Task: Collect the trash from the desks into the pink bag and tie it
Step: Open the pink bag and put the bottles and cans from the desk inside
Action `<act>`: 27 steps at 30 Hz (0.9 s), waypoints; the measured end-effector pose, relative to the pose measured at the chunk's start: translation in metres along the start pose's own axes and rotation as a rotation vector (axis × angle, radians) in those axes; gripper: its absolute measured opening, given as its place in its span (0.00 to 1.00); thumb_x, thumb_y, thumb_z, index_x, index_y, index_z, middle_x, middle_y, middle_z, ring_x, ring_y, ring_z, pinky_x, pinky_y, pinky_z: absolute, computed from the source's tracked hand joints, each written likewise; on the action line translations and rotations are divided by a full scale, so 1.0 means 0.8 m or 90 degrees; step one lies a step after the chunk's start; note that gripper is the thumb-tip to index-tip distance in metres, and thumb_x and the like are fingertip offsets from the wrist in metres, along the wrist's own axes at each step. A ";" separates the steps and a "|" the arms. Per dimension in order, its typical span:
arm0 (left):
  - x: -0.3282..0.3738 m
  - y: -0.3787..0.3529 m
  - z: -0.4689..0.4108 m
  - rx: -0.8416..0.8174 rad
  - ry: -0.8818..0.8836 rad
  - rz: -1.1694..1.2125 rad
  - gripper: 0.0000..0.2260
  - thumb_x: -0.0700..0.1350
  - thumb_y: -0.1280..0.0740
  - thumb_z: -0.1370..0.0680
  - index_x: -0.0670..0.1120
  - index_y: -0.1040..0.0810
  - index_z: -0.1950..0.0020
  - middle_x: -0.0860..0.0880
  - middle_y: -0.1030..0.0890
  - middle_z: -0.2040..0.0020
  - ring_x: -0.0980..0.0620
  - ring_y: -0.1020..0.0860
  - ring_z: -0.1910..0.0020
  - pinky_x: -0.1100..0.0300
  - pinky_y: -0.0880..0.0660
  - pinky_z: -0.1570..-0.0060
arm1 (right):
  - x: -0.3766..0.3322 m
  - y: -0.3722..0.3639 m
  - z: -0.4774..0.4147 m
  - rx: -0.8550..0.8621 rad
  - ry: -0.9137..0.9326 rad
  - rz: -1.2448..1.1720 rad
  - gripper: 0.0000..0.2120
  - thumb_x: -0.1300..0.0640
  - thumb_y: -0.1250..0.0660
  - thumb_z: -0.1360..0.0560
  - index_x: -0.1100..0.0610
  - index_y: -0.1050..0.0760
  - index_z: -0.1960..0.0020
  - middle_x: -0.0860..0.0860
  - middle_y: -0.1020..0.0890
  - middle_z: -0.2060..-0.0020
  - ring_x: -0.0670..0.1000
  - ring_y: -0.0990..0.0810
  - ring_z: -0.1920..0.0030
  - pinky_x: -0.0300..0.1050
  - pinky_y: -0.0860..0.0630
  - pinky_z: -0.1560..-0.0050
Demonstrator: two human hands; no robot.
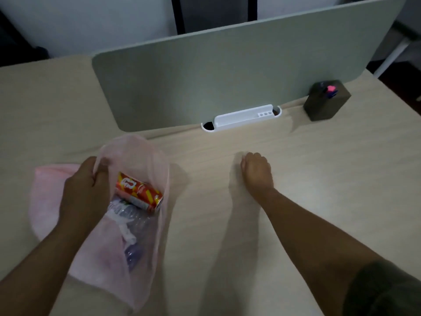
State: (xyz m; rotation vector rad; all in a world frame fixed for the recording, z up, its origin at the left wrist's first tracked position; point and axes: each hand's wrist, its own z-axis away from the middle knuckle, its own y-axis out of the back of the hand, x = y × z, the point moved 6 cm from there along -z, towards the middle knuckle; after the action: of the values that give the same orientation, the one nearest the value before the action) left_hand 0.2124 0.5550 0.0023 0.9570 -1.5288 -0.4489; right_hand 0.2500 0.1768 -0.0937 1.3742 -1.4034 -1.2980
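A thin pink bag lies on the pale wooden desk with its mouth held open toward the divider. My left hand pinches the left rim of the mouth. Inside lie a red and orange can, a crushed clear plastic bottle and some white crumpled paper. My right hand is over the bare desk to the right of the bag, fingers curled downward, and I cannot see whether it holds anything.
A pink cloth lies under my left forearm. A grey-green divider panel stands across the back of the desk, with a white cable tray at its foot. A dark pen holder box stands at the right rear.
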 end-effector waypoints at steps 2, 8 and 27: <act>0.006 0.013 0.008 -0.004 -0.004 0.013 0.19 0.62 0.49 0.19 0.51 0.25 0.50 0.48 0.21 0.59 0.45 0.25 0.60 0.52 0.32 0.59 | -0.052 0.011 0.030 -0.046 0.046 -0.157 0.11 0.60 0.41 0.20 0.65 0.25 0.56 0.63 0.22 0.59 0.63 0.23 0.57 0.55 0.29 0.55; -0.007 0.073 0.037 -0.009 -0.007 0.066 0.10 0.46 0.43 0.17 0.47 0.22 0.46 0.47 0.20 0.55 0.45 0.25 0.56 0.55 0.33 0.58 | -0.273 0.082 0.148 -0.050 0.351 -0.359 0.09 0.60 0.35 0.24 0.61 0.27 0.46 0.63 0.21 0.54 0.62 0.20 0.53 0.51 0.24 0.53; -0.091 0.272 0.022 0.034 -0.210 -0.102 0.08 0.49 0.42 0.23 0.50 0.24 0.53 0.45 0.20 0.62 0.42 0.25 0.65 0.54 0.31 0.67 | -0.255 0.131 0.128 0.072 -0.295 -0.345 0.12 0.64 0.46 0.26 0.55 0.29 0.46 0.61 0.20 0.51 0.63 0.21 0.51 0.49 0.29 0.56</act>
State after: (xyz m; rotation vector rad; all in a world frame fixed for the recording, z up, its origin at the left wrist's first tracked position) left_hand 0.1236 0.7348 0.1160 1.0925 -1.7726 -0.7111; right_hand 0.1545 0.3819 0.0149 1.6742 -1.4667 -2.0162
